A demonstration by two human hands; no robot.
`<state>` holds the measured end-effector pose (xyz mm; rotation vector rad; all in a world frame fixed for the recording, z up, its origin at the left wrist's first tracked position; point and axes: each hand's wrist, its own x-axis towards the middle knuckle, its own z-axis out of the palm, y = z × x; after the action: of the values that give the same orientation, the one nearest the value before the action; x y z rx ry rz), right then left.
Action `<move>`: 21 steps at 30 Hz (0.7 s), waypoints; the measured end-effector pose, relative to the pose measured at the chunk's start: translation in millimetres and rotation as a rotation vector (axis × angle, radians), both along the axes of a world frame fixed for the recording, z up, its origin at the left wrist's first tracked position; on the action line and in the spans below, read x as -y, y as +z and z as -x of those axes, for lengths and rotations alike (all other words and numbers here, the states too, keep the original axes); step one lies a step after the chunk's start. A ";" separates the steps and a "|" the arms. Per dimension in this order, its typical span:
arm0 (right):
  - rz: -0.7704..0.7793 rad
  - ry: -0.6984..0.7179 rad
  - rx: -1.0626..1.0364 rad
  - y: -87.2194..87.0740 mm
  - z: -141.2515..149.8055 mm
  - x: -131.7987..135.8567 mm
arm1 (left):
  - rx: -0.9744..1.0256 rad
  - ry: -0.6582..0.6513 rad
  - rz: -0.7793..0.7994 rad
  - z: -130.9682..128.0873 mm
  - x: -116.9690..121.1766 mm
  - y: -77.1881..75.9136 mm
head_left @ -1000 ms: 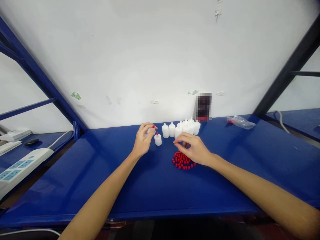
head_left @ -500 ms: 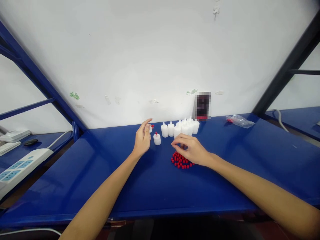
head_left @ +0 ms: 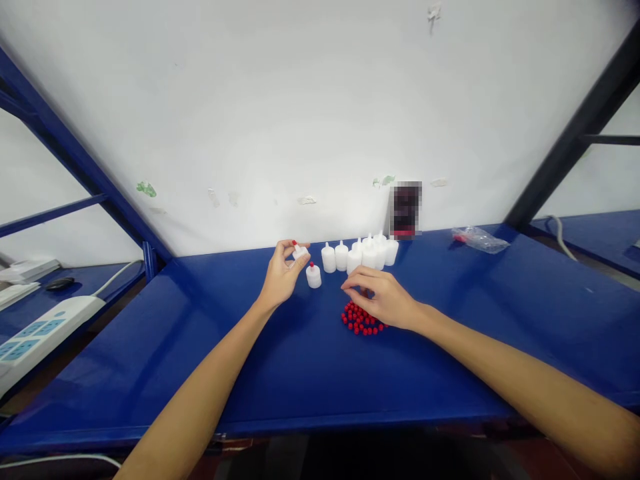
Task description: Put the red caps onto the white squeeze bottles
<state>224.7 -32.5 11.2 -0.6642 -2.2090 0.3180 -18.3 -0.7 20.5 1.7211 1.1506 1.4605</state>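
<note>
My left hand (head_left: 280,273) pinches a small white bottle with a red cap (head_left: 299,251), tilted, just above the blue table (head_left: 200,347). Beside it stands another white bottle with a red cap (head_left: 313,275). A cluster of uncapped white bottles (head_left: 360,253) stands behind, near the wall. My right hand (head_left: 383,297) hovers with fingers curled and pinched over a pile of small red caps (head_left: 361,322); what its fingertips hold is too small to make out.
A clear plastic bag (head_left: 479,239) lies at the back right. A dark blurred object (head_left: 406,211) leans on the white wall. A white power strip (head_left: 35,333) and cable rest on the left shelf. Blue frame posts rise at both sides.
My left hand opened half a second ago with the red-capped bottle set down, and now grips it again, tilted. My right hand stayed over the red caps.
</note>
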 end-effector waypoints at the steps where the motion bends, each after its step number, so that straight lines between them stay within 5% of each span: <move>1: -0.008 0.001 -0.002 -0.1 0.0 -0.1 | -0.039 0.004 -0.007 -0.5 0.9 -0.5; 8: -0.032 -0.012 0.029 -0.1 -1.1 -0.1 | -0.307 0.044 -0.072 2.7 0.5 -7.2; 21: -0.047 -0.016 0.051 1.0 -0.9 0.0 | -0.472 0.043 -0.114 5.2 -3.6 -21.8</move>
<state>225.6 -32.5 12.2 -0.6712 -2.2511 0.2423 -23.5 2.9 -1.3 2.2096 1.3661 1.1925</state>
